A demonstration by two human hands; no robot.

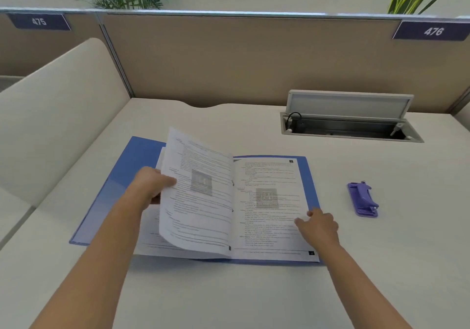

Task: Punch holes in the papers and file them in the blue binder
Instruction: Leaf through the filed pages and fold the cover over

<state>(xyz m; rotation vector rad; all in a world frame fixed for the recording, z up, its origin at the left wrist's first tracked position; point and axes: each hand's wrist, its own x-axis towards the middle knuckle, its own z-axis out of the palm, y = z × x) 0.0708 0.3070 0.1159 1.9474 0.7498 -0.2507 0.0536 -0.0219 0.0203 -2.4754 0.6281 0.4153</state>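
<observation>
The blue binder [122,176] lies open flat on the desk in front of me, with printed papers [267,201] filed inside it. My left hand [152,183] grips the left edge of a lifted, curling page [198,196] that stands partly upright over the binder's spine. My right hand [318,224] rests with fingers spread on the lower right of the right-hand page, pressing it flat. A purple hole punch [362,199] sits on the desk to the right of the binder, apart from both hands.
An open cable hatch [351,125] with a raised lid is set into the white desk [229,290] at the back right. A beige partition [229,56] closes the back, and a cream divider [56,115] curves along the left.
</observation>
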